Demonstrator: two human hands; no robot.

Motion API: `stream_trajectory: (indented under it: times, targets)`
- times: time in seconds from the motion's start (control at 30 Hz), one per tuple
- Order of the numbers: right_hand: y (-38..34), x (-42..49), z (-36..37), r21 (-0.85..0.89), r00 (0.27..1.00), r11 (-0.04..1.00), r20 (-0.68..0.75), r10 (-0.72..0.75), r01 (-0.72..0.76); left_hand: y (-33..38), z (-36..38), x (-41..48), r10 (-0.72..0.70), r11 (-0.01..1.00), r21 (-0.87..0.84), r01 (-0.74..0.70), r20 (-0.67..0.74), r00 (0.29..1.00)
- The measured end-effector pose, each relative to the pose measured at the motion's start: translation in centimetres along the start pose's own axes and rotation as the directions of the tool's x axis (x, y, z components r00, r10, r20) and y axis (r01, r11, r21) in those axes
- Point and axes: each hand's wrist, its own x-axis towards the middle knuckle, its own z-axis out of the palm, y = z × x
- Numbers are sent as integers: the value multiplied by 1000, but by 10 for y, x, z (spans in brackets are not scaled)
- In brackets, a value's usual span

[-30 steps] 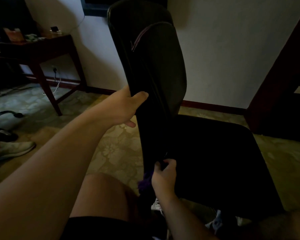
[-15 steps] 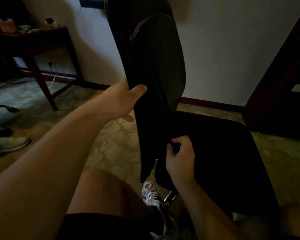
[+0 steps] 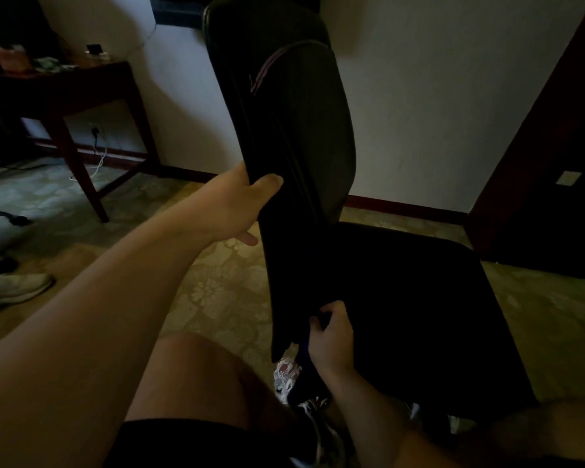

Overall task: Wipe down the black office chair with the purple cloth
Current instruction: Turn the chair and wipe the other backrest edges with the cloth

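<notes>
Head view showed the left hand (image 3: pixel 237 206) clamped on the chair (image 3: pixel 284 130) back's edge, and the right hand (image 3: pixel 331 339) had its fingers (image 3: pixel 329 310) curled round the cloth (image 3: pixel 304 353), mostly hidden, at the back's foot. The step likely wanted a steady back and firm strokes along that seam.

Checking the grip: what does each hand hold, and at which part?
The left hand grips the black office chair's back at its side edge; the right hand apparently bunches the purple cloth, mostly hidden.
</notes>
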Motion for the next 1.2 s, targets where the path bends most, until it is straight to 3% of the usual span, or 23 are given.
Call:
stream_trajectory:
  times: [0.23, 0.4, 0.73, 1.07, 1.2]
  targets:
    - [-25, 25, -48, -70, 974, 974, 91, -208, 215, 5, 5, -1, 30, 1000, 1, -30, -44, 999]
    - [-46, 26, -62, 1, 968, 970, 62, -243, 244, 3, 6, -1, 18, 1000, -5, -18, -45, 999]
    - [-53, 13, -26, 194, 988, 973, -116, -100, 121, 1, 6, 1, -13, 1000, 1, 13, -59, 998]
    - [-47, 6, -2, 278, 984, 959, -180, -3, 54, 1, 4, 3, 7, 1000, -7, -8, -59, 998]
    - [-45, -3, 5, 301, 983, 952, -149, 104, -55, 1, 5, 1, 17, 1000, -18, -18, -64, 998]
